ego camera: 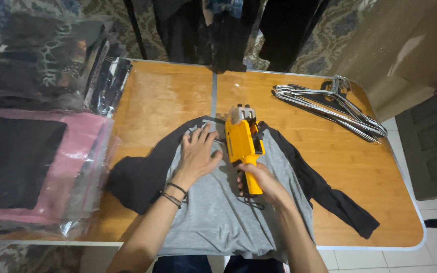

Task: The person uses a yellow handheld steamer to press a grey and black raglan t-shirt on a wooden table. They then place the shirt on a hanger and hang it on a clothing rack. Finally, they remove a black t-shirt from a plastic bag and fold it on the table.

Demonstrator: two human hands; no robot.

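A grey shirt with black sleeves [213,207] lies flat on a wooden folding table [158,96], its collar toward the far side. My left hand [197,154] rests palm down on the shirt near the collar, fingers spread. My right hand [259,179] grips the handle of a yellow tagging gun [243,141], whose head points at the collar area just right of my left hand. A thin cord hangs from the gun's handle onto the shirt.
Several wire hangers [330,103] lie at the table's far right. Stacked garments in clear plastic bags, pink [72,167] and black [41,60], fill the left side. Dark clothes hang beyond the far edge. Tiled floor and a grey mat show at right.
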